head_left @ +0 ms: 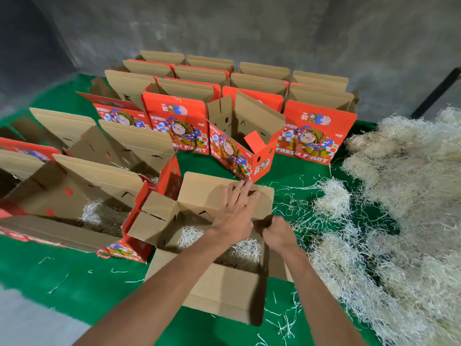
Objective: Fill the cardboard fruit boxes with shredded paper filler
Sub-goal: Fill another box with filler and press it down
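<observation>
An open cardboard fruit box (214,293) lies in front of me on the green mat, with pale shredded paper (245,248) in its bottom. My left hand (235,211) presses flat with spread fingers against the box's far flap (199,193). My right hand (277,232) is closed on the box's right side flap at the rim. A big heap of shredded paper filler (404,196) lies to the right. An empty red box (243,143) stands open and skewed just beyond.
Two more open boxes (74,196) holding some filler sit to my left. Rows of upright red "Fresh Fruit" boxes (177,118) stand behind, near a grey wall. Loose strands litter the green mat (74,270). A dark pole (434,93) leans at far right.
</observation>
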### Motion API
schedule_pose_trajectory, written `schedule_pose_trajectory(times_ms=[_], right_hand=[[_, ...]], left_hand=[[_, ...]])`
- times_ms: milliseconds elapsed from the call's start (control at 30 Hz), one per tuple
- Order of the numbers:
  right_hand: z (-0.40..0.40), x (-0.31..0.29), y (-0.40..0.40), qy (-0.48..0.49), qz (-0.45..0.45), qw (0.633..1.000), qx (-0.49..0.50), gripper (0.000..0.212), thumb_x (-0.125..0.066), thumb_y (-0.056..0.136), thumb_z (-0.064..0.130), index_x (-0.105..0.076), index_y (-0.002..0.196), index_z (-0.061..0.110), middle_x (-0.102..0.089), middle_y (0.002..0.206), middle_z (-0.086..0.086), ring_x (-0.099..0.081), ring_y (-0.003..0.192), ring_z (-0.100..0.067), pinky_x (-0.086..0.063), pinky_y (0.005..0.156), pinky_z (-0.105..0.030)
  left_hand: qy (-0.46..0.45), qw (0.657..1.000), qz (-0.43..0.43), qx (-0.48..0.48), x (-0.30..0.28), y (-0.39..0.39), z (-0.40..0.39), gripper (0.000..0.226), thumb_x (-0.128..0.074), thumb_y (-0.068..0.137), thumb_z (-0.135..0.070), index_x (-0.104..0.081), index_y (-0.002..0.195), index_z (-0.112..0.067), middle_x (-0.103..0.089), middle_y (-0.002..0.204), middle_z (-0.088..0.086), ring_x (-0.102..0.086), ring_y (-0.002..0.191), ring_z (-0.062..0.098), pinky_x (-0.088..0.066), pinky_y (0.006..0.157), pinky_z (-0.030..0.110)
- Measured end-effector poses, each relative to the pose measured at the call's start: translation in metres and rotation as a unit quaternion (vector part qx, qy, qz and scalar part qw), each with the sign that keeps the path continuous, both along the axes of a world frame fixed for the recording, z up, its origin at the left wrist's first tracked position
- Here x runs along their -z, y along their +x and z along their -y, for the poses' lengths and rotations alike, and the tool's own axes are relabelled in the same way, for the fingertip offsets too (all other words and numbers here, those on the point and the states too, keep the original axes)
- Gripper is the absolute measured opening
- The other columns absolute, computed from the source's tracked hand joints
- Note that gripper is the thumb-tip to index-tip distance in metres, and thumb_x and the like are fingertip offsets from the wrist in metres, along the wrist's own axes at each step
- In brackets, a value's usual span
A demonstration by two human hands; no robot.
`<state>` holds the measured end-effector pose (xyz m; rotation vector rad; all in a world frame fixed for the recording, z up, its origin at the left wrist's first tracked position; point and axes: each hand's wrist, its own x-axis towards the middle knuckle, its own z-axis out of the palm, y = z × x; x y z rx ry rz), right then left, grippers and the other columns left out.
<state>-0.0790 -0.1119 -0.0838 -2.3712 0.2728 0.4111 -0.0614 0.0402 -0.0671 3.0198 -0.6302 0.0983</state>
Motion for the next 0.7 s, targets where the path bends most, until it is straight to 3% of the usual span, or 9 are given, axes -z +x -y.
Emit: schedule_pose_trajectory(times_ms=[100,200,267,333,433,500,600,700], right_hand=[[-0.023,0.0,0.007,-0.012,0.012,1.0,-0.007,0.015,-0.067,0.092,0.031,-0.063,0.093,0.018,-0.067,0.086,-0.002,-0.063,0.076,-0.021,-0.046,0.071,-0.028],[-0.042,0.008,0.004,0.006,0.013,1.0,-0.018,0.01,-0.064,0.094,0.027,-0.06,0.089,0.019,-0.067,0.085,-0.001,-0.065,0.078,-0.023,-0.055,0.077,-0.035],[-0.052,0.014,-0.001,0.035,0.002,0.999,-0.021,0.009,-0.06,0.095,0.023,-0.063,0.097,0.015,-0.07,0.09,-0.005,-0.069,0.081,-0.025,-0.058,0.08,-0.043],[-0.059,0.02,-0.004,0.054,0.022,0.998,-0.022,0.01,-0.061,0.095,0.021,-0.065,0.1,0.013,-0.072,0.092,-0.004,-0.07,0.079,-0.021,-0.059,0.079,-0.042],[-0.064,0.024,-0.008,0.178,0.05,0.983,0.018,0.021,-0.071,0.092,0.019,-0.067,0.112,0.019,-0.075,0.098,0.008,-0.07,0.086,-0.007,-0.057,0.085,-0.033],[-0.065,0.024,-0.012,0.264,0.058,0.961,0.059,0.031,-0.074,0.09,0.015,-0.067,0.119,0.022,-0.075,0.102,0.011,-0.07,0.094,-0.006,-0.056,0.09,-0.03],[-0.067,0.02,-0.017,0.324,0.071,0.936,0.114,0.027,-0.072,0.089,0.009,-0.069,0.114,0.021,-0.076,0.1,0.005,-0.071,0.087,-0.006,-0.055,0.076,-0.02],[-0.07,0.02,-0.017,0.341,0.114,0.924,0.135,0.017,-0.069,0.091,0.004,-0.071,0.097,0.02,-0.074,0.087,0.005,-0.068,0.072,-0.002,-0.049,0.061,-0.008]], left_hand=[[-0.019,1.0,-0.005,-0.014,-0.005,-0.004,-0.017,0.081,-0.059,0.088,-0.024,-0.016,0.156,-0.016,0.007,0.167,0.012,0.009,0.153,0.03,0.001,0.121,0.058],[-0.022,0.999,-0.012,-0.029,-0.007,-0.009,-0.03,0.079,-0.058,0.09,-0.025,-0.016,0.155,-0.014,0.006,0.166,0.013,0.009,0.153,0.031,0.0,0.121,0.058],[-0.029,0.999,-0.017,-0.04,-0.008,-0.012,-0.037,0.08,-0.058,0.09,-0.025,-0.014,0.156,-0.013,0.005,0.166,0.013,0.008,0.153,0.031,-0.001,0.121,0.057],[-0.037,0.998,-0.007,-0.05,-0.01,-0.014,-0.044,0.086,-0.06,0.088,-0.025,-0.01,0.157,-0.012,-0.001,0.166,0.014,0.005,0.153,0.032,-0.003,0.122,0.057],[-0.042,0.998,0.022,-0.051,-0.017,-0.015,-0.055,0.096,-0.067,0.083,-0.026,-0.009,0.158,-0.012,-0.02,0.161,0.013,-0.011,0.151,0.031,-0.006,0.123,0.056],[-0.03,0.997,0.05,-0.044,-0.027,-0.013,-0.058,0.095,-0.074,0.078,-0.026,-0.02,0.155,-0.012,-0.037,0.148,0.012,-0.029,0.141,0.031,-0.012,0.121,0.055],[-0.027,0.995,0.096,-0.003,-0.039,-0.012,-0.056,0.054,-0.068,0.083,-0.019,-0.048,0.132,-0.013,-0.048,0.124,0.008,-0.044,0.119,0.028,-0.024,0.116,0.048],[-0.071,0.996,0.052,0.031,-0.047,-0.013,-0.056,0.022,-0.06,0.091,-0.019,-0.052,0.111,-0.018,-0.054,0.111,0.001,-0.046,0.108,0.021,-0.032,0.106,0.041]])
